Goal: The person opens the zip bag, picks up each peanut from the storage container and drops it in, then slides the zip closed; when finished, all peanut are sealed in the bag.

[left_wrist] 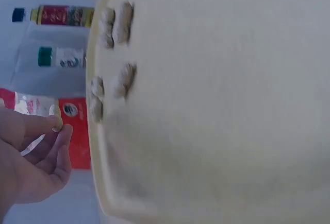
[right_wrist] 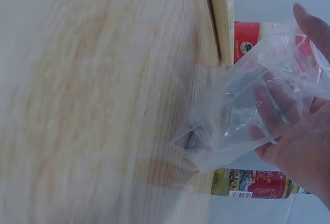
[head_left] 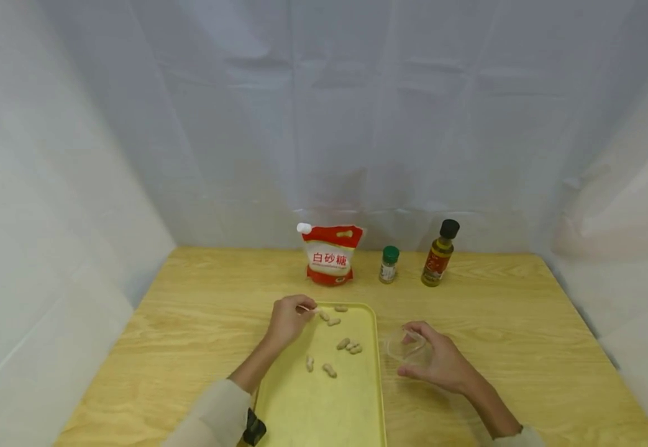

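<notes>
My left hand (head_left: 290, 320) is above the far left corner of a yellow tray (head_left: 324, 410). It pinches a peanut (left_wrist: 55, 118) between thumb and fingertips, seen best in the left wrist view. Several unshelled peanuts (head_left: 329, 370) lie scattered over the tray's far half. To the right of the tray, my right hand (head_left: 438, 360) holds a clear plastic bag (right_wrist: 242, 105), thumb and fingers spread around its mouth. In the right wrist view the bag slants down toward the table; a small dark shape shows at its bottom corner, too unclear to name.
Behind the tray stands a red and white sugar pouch (head_left: 329, 257) with a white cap. Right of it are a small green-capped jar (head_left: 388, 266) and a black-capped oil bottle (head_left: 438, 254). They stand on a wooden table (head_left: 497, 310) with pale sheeting (head_left: 329, 124) around it.
</notes>
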### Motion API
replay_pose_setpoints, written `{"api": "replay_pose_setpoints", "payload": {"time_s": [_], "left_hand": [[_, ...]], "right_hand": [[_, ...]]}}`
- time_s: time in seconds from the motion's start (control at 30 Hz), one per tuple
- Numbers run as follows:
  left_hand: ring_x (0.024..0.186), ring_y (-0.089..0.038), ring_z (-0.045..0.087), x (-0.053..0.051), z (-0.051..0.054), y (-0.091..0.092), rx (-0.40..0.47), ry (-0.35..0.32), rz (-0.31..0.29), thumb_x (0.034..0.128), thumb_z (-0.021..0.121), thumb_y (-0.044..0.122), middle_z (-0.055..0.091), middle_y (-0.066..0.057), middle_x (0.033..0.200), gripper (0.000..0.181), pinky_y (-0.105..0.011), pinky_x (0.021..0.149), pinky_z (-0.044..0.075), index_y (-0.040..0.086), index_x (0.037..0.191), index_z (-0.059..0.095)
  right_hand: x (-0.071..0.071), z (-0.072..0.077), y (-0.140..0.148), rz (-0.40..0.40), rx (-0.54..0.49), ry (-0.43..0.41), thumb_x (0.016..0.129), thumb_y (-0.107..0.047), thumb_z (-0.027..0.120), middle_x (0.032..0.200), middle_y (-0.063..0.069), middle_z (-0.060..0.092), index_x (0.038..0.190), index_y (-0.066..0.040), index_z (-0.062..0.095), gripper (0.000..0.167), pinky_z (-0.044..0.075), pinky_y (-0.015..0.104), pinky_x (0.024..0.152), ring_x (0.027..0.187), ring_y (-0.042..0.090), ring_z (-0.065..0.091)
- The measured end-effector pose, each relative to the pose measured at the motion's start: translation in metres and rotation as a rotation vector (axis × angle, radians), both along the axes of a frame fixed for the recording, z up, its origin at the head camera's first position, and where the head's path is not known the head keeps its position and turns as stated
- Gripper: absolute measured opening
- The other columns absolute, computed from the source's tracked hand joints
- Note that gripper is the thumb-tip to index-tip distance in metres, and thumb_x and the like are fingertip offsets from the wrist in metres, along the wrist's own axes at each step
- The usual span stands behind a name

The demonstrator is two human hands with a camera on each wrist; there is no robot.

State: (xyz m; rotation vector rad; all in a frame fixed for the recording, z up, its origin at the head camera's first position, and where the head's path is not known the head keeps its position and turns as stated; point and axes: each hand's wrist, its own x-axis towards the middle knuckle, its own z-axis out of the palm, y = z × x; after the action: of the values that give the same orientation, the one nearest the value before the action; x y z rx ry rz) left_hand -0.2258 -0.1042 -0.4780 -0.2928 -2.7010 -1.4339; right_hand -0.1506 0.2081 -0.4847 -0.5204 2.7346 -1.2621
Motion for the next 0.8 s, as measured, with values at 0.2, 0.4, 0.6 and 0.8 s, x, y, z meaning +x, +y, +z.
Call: {"api": "replay_pose_setpoints", "payload": {"time_s": [0.2, 0.4, 0.6, 0.8], "left_hand": [[0.082, -0.022, 0.067, 0.014, 0.013, 0.025, 0.005, 0.021, -0.126, 0.0843, 0.069, 0.004, 0.072, -0.009, 0.09, 0.01, -0.024, 0.066, 0.053, 0.002, 0.093, 0.072], [0.084, -0.018, 0.065, 0.026, 0.017, 0.049, 0.033, -0.011, -0.257, 0.0871, 0.067, 0.009, 0.072, -0.008, 0.097, 0.011, -0.018, 0.066, 0.05, 0.005, 0.095, 0.072], [0.085, -0.015, 0.062, 0.036, 0.019, 0.07, 0.044, -0.044, -0.343, 0.0893, 0.065, 0.01, 0.07, -0.005, 0.098, 0.012, -0.017, 0.066, 0.048, 0.007, 0.098, 0.072], [0.085, -0.009, 0.061, 0.042, 0.018, 0.085, 0.068, -0.039, -0.405, 0.0894, 0.065, 0.013, 0.069, -0.004, 0.096, 0.012, -0.017, 0.066, 0.047, 0.009, 0.099, 0.072]], "right_hand": [[0.0, -0.002, 0.0, -0.007, -0.003, 0.009, 0.073, -0.037, 0.081, 0.109, 0.004, 0.064, 0.13, -0.01, 0.046, 0.072, 0.04, 0.062, 0.096, 0.116, 0.037, 0.054], [-0.001, -0.002, -0.002, -0.013, -0.006, 0.006, 0.074, -0.037, 0.08, 0.109, 0.001, 0.064, 0.132, -0.011, 0.045, 0.073, 0.04, 0.062, 0.096, 0.117, 0.037, 0.054], [0.0, -0.002, -0.003, -0.018, -0.015, -0.018, 0.074, -0.038, 0.08, 0.109, 0.0, 0.063, 0.133, -0.011, 0.044, 0.074, 0.04, 0.063, 0.096, 0.117, 0.036, 0.054], [0.001, -0.002, -0.004, -0.006, -0.014, -0.016, 0.074, -0.039, 0.08, 0.109, 0.002, 0.064, 0.133, -0.012, 0.044, 0.074, 0.041, 0.062, 0.094, 0.116, 0.036, 0.054]]}}
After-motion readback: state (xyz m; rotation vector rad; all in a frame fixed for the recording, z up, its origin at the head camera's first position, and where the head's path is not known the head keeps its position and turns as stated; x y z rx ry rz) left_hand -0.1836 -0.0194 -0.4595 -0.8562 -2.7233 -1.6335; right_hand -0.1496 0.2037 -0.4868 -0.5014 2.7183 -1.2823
